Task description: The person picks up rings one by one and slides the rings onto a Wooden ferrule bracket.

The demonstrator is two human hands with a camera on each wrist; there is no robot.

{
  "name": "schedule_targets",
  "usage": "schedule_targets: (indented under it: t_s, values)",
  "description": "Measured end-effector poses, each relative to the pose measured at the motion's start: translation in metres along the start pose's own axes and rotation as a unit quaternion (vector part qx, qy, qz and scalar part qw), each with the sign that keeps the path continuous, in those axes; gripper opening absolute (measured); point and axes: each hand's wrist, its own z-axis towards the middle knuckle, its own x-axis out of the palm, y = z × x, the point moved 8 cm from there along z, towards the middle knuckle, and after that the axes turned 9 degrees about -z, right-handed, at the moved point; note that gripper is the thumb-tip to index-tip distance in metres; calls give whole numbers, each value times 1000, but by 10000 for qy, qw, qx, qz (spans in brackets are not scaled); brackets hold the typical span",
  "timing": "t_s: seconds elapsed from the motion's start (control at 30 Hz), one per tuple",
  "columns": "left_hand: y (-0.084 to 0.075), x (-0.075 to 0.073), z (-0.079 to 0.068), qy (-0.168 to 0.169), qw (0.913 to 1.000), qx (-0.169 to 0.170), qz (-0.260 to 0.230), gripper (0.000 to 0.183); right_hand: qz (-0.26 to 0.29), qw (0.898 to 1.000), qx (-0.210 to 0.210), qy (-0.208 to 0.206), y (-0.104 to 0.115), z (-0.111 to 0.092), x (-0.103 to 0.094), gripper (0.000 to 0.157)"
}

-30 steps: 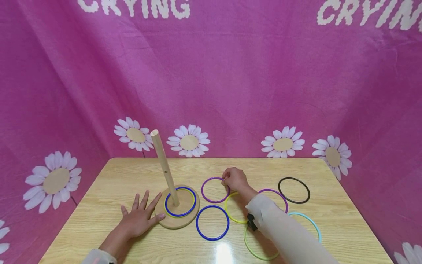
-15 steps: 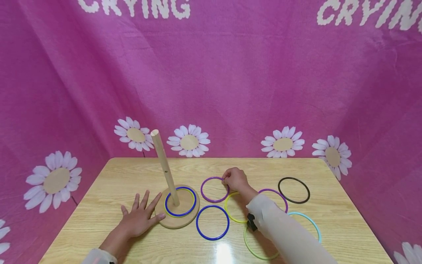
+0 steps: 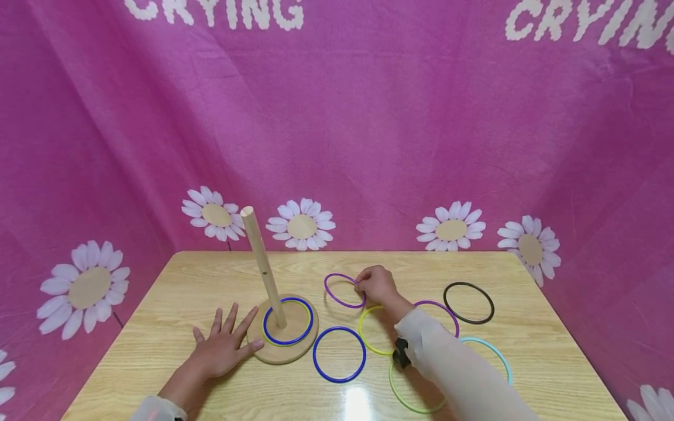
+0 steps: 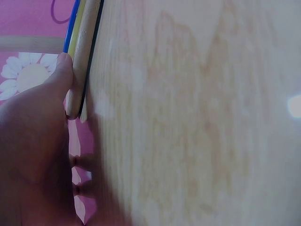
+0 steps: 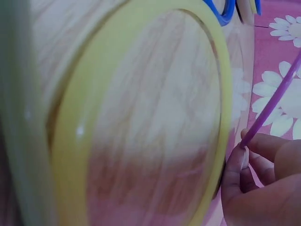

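My right hand (image 3: 377, 285) pinches the near-right edge of a purple ring (image 3: 337, 299) between thumb and fingers. The ring is tilted, its left side raised off the table; the right wrist view shows the purple ring (image 5: 273, 101) rising from the fingertips. With fingers spread, my left hand (image 3: 221, 348) lies at the left edge of a round wooden base (image 3: 284, 355), thumb and a fingertip touching it. From that base stands a wooden post (image 3: 261, 263). A blue ring (image 3: 312, 328) lies around the post's foot, over a yellow-green ring (image 3: 265, 338).
On the table lie another blue ring (image 3: 339, 382), a yellow ring (image 3: 363, 336), a second purple ring (image 3: 457, 327), a black ring (image 3: 493, 304), a light blue ring (image 3: 508, 365) and a lime ring (image 3: 392, 389). The right forearm covers parts of several. A pink cloth (image 3: 368, 128) hangs behind.
The purple ring lay flat before; now my right hand has lifted it and it tilts above the table. My left hand and the post have stayed in place.
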Motion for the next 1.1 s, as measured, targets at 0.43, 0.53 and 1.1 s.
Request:
schedule_targets:
  t_s: [0.43,0.53,1.1]
  values:
    - [-2,-2,-2,130,9996,-152,176,81,291,9996,-37,14,25,3,-21,3]
    - [-2,-1,-1,170,9996,-173,155,81,350,9993,-118,7,34,6,-26,3]
    - [-1,0,-1,168,9997,-146,142,81,1268,9897,-672,-2,110,5,-70,15]
